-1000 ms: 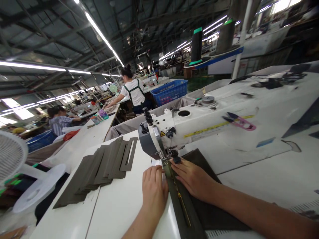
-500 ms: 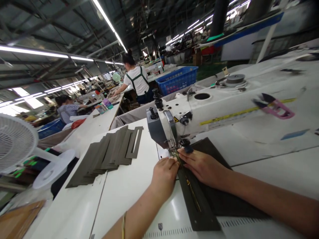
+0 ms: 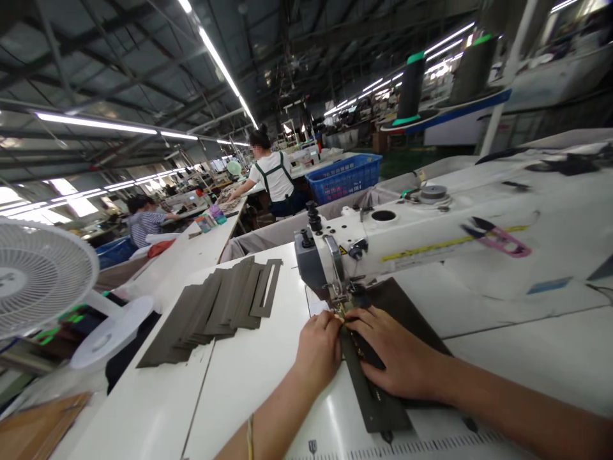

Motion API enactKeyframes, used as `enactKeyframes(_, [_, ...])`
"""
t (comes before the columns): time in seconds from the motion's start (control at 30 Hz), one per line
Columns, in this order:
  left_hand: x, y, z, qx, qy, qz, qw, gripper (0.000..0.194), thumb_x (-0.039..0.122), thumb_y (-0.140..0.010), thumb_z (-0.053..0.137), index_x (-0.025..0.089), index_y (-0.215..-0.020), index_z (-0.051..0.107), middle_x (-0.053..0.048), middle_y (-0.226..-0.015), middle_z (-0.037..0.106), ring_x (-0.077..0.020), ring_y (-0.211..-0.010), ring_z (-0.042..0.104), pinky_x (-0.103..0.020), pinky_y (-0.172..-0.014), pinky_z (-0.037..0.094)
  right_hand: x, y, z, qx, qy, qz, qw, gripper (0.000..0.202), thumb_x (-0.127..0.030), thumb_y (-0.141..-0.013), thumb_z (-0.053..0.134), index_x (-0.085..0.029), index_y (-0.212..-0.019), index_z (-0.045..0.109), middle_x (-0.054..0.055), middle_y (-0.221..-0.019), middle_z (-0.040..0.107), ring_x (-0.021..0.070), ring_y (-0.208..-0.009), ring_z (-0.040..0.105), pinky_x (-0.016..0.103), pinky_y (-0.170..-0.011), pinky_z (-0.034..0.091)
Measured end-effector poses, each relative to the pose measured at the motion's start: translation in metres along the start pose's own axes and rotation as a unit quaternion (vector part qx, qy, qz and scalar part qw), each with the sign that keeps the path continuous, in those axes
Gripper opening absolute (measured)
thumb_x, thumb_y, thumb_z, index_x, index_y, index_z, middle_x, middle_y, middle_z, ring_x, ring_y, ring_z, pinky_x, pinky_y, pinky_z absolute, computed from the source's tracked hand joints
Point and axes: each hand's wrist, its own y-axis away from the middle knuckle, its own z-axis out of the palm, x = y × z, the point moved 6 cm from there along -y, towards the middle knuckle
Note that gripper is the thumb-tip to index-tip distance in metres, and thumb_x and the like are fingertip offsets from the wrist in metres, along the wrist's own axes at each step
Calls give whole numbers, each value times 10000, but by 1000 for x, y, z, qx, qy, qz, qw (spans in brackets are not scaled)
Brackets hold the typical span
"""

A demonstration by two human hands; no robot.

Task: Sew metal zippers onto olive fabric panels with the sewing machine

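A dark grey-brown strip with a gold zipper runs up to the presser foot of a white sewing machine. My left hand lies at the strip's left edge, its curled fingers pinching it just in front of the foot. Across the strip from the right rests my right hand, fingers stretched forward and thumb apart, fingertips beside the zipper close to the foot. It covers part of the zipper. Under my right arm and behind the foot lies a larger dark panel.
Left of the machine, a fanned stack of dark pieces lies on the white table, with a slotted frame piece at its right end. A white fan stands far left. Pink-handled thread snips rest on the machine arm. Two co-workers sit beyond.
The camera view has shifted, so the scene sits lower. The strip has moved slightly forward towards the machine. My right hand's thumb is spread farther down, hiding more of the zipper.
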Motion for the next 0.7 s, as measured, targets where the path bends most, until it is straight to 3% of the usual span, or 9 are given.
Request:
enactKeyframes(0.17, [3, 3, -3, -10, 8, 1, 1000, 372, 95, -699, 464, 162, -1053, 554, -79, -891, 581, -222, -793, 564, -373, -725, 515, 3, -3, 13, 58, 42, 107, 992, 114, -111, -711, 485, -149, -800, 546, 97, -860, 560, 256, -864, 490, 408, -763, 392])
enactKeyframes(0.27, [7, 8, -4, 19, -6, 3, 1000, 315, 110, -732, 477, 194, -1008, 604, -78, -922, 603, -222, -825, 582, -375, -749, 516, 7, -1, 15, 69, 39, 104, 991, 137, -55, -697, 448, -162, -759, 505, 66, -799, 544, 219, -805, 495, 360, -720, 390])
enactKeyframes(0.43, [12, 17, -5, 62, 33, -11, 997, 331, 91, -760, 478, 174, -1058, 597, -97, -1025, 622, -221, -931, 597, -364, -822, 517, -3, 6, 7, 56, 37, 53, 996, 214, -116, -720, 489, -165, -924, 533, 88, -951, 555, 238, -907, 479, 381, -786, 370])
enactKeyframes(0.63, [7, 15, -9, 87, 86, -22, 992, 306, 44, -766, 431, 163, -992, 600, -72, -934, 658, -178, -867, 632, -307, -763, 540, 4, -12, 17, 31, 82, 110, 990, 109, -123, -732, 487, -158, -807, 558, 81, -834, 609, 239, -835, 541, 367, -730, 382])
enactKeyframes(0.7, [6, 15, -9, 85, 84, -18, 993, 307, 46, -751, 452, 168, -984, 610, -75, -956, 662, -192, -898, 629, -346, -798, 531, 8, -15, 19, 35, 89, 118, 988, 120, -94, -729, 472, -152, -782, 563, 81, -814, 619, 238, -821, 557, 367, -716, 399])
